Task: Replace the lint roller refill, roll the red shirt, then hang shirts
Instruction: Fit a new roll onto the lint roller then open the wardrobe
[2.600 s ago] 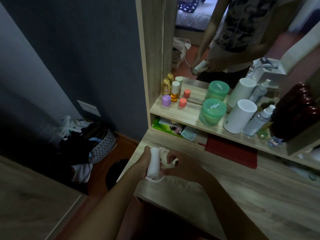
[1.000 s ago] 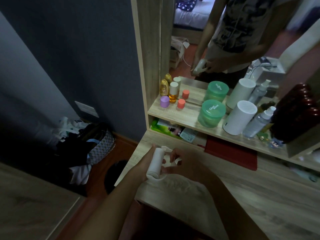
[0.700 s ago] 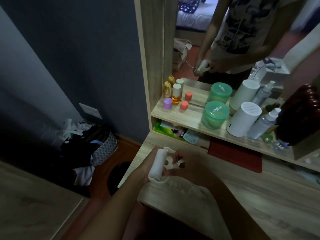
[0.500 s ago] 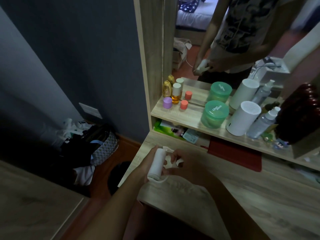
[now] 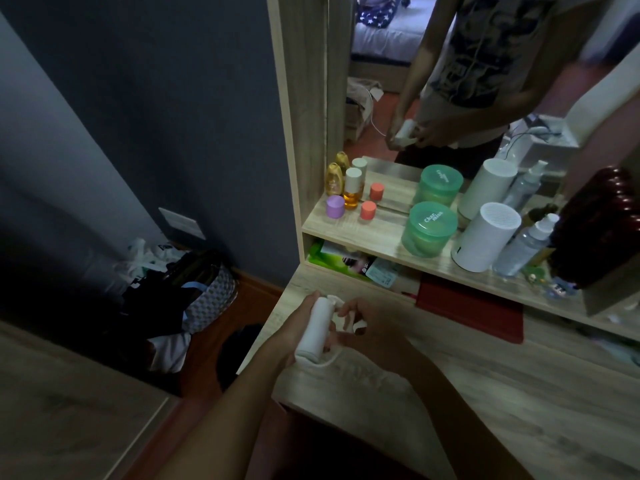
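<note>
**Two hands hold a white lint roller over the bench**

A big wooden bench [image 5: 485, 393] fills the near right side. At its far edge stands a tall mirror [image 5: 433, 81], which shows the person holding the same roller. A wooden shelf [image 5: 363, 233] runs under the mirror. On the floor to the left, by the dark wall, sits a heap of bags [image 5: 183, 292].

On the shelf stands a white round can with a dotted top [image 5: 485, 237]. Left of it is a green tub [image 5: 428, 228] with a lid. A clear spray bottle [image 5: 526, 244] stands right of the white can. At the left end of the shelf are small things: a yellow bottle [image 5: 334, 180], a purple cap [image 5: 335, 206] and a pink cap [image 5: 367, 211].

Over the near left corner of the bench, the left hand [image 5: 294, 337] is wrapped around the white lint roller [image 5: 314, 329], which points up and a little to the right. The right hand [image 5: 370, 336] is just beside it, fingers curled and pinching a crumpled white sheet [image 5: 337, 317] that comes off the roller. A loose strip curls under the roller's bottom end.
</note>
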Demonstrator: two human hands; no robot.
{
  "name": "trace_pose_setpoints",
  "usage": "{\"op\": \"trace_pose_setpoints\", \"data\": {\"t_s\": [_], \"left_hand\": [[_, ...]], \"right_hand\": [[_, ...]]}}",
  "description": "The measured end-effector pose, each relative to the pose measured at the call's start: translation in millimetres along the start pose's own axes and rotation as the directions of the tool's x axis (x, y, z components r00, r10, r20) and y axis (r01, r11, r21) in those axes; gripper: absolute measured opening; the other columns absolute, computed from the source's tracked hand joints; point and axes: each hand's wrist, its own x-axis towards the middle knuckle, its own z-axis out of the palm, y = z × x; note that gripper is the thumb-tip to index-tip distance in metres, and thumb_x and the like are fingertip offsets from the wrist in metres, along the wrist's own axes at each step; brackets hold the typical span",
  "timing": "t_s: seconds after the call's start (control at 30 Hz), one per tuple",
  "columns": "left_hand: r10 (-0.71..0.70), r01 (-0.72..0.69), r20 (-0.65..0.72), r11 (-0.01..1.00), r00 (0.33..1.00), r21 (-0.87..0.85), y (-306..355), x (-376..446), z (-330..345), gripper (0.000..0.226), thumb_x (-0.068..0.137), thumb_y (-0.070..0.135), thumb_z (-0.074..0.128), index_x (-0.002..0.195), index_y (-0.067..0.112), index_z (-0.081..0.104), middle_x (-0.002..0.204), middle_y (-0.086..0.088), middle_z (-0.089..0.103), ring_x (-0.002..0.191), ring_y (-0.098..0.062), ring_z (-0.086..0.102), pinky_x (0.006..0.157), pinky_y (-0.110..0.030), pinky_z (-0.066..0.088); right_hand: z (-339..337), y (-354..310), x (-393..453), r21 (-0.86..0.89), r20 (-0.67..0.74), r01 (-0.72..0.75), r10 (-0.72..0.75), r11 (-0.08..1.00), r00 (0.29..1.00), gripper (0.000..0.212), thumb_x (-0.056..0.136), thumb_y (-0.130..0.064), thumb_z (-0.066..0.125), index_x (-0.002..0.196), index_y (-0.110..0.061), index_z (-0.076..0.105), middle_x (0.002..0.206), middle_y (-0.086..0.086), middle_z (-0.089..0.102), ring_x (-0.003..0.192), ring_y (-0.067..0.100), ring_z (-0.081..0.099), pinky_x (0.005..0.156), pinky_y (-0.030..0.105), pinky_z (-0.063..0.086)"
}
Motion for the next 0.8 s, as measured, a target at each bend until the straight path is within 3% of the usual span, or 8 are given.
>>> {"op": "trace_pose_setpoints", "data": {"t_s": [0.1, 0.2, 0.3, 0.37, 0.43, 0.57, 0.7, 0.8], "left_hand": [[0.008, -0.010, 0.038, 0.999, 0.999, 0.049, -3.0, -2.2, 5.4, 0.054, 0.094, 0.062, 0.032, 0.080, 0.018, 0.059, 0.074, -0.001, 0.058, 0.063, -0.016, 0.056, 0.058, -0.028, 0.049], [0.024, -0.025, 0.035, 1.000, 0.999, 0.002, -3.2, -3.1, 12.9, 0.053, 0.095, 0.060, 0.033, 0.085, 0.017, 0.061, 0.072, -0.003, 0.060, 0.060, -0.016, 0.056, 0.052, -0.025, 0.049], [0.012, -0.012, -0.002, 0.996, 1.000, -0.083, -1.1, -1.9, 17.9, 0.047, 0.098, 0.050, 0.033, 0.098, 0.012, 0.060, 0.060, -0.005, 0.064, 0.051, -0.016, 0.060, 0.047, -0.022, 0.049], [0.028, -0.028, -0.017, 0.999, 0.999, -0.027, -2.6, 2.1, 20.1, 0.043, 0.098, 0.051, 0.033, 0.099, 0.014, 0.056, 0.063, -0.002, 0.063, 0.054, -0.015, 0.060, 0.044, -0.019, 0.050], [0.084, -0.083, -0.035, 0.996, 0.996, 0.026, 0.5, 1.6, 21.9, 0.042, 0.096, 0.054, 0.039, 0.101, 0.017, 0.056, 0.069, -0.003, 0.061, 0.053, -0.016, 0.058, 0.046, -0.022, 0.050], [0.125, -0.123, -0.061, 0.992, 0.990, 0.033, 10.5, 3.3, 19.5, 0.036, 0.095, 0.047, 0.047, 0.109, 0.014, 0.054, 0.072, -0.014, 0.060, 0.046, -0.020, 0.056, 0.047, -0.024, 0.047], [0.127, -0.126, -0.022, 0.992, 0.992, 0.031, 8.7, 3.4, 16.9, 0.032, 0.094, 0.046, 0.050, 0.104, 0.016, 0.053, 0.071, -0.014, 0.060, 0.048, -0.022, 0.055, 0.050, -0.027, 0.047], [0.133, -0.137, 0.064, 0.989, 0.989, 0.063, 8.4, 2.7, 16.7, 0.036, 0.093, 0.045, 0.052, 0.111, 0.014, 0.051, 0.072, -0.016, 0.061, 0.049, -0.022, 0.056, 0.047, -0.027, 0.048]], "right_hand": [[1.3, -0.9, 1.8, 0.015, -0.063, -0.003, 0.004, 1.000, 0.998, 0.009, 0.097, -0.018, 0.052, 0.105, -0.021, 0.048, 0.079, -0.004, 0.056, 0.058, -0.003, 0.051, 0.053, 0.014, 0.040], [2.5, -0.2, 6.6, -0.061, -0.135, -0.014, 0.006, 0.998, 0.991, 0.023, 0.099, -0.022, 0.038, 0.120, -0.025, 0.046, 0.090, -0.005, 0.056, 0.065, 0.005, 0.053, 0.060, 0.021, 0.041], [4.2, -0.3, 9.5, -0.202, -0.160, -0.106, 0.074, 0.974, 0.984, 0.035, 0.102, -0.019, 0.036, 0.136, -0.022, 0.046, 0.108, -0.004, 0.059, 0.085, 0.013, 0.060, 0.074, 0.024, 0.045], [7.8, 3.0, 11.0, -0.326, -0.173, -0.139, 0.086, 0.935, 0.981, 0.037, 0.103, -0.019, 0.035, 0.136, -0.015, 0.051, 0.125, 0.005, 0.061, 0.106, 0.021, 0.060, 0.092, 0.029, 0.044], [12.4, 3.2, 11.6, -0.416, -0.201, -0.171, 0.093, 0.893, 0.975, 0.037, 0.103, -0.016, 0.035, 0.134, -0.010, 0.052, 0.131, 0.010, 0.058, 0.116, 0.023, 0.056, 0.100, 0.030, 0.040], [14.0, -1.4, 11.5, -0.438, -0.352, -0.207, 0.045, 0.875, 0.935, 0.034, 0.101, -0.012, 0.035, 0.125, -0.007, 0.058, 0.119, 0.013, 0.064, 0.106, 0.025, 0.061, 0.092, 0.032, 0.045], [16.1, -1.5, 12.2, -0.400, -0.377, -0.253, 0.094, 0.881, 0.921, 0.032, 0.102, -0.012, 0.034, 0.118, -0.009, 0.061, 0.111, 0.011, 0.066, 0.099, 0.023, 0.062, 0.086, 0.029, 0.045], [17.8, 1.7, 13.0, -0.348, -0.380, -0.266, 0.124, 0.899, 0.917, 0.032, 0.101, -0.013, 0.035, 0.114, -0.009, 0.064, 0.106, 0.012, 0.067, 0.096, 0.025, 0.062, 0.082, 0.030, 0.043]]}}
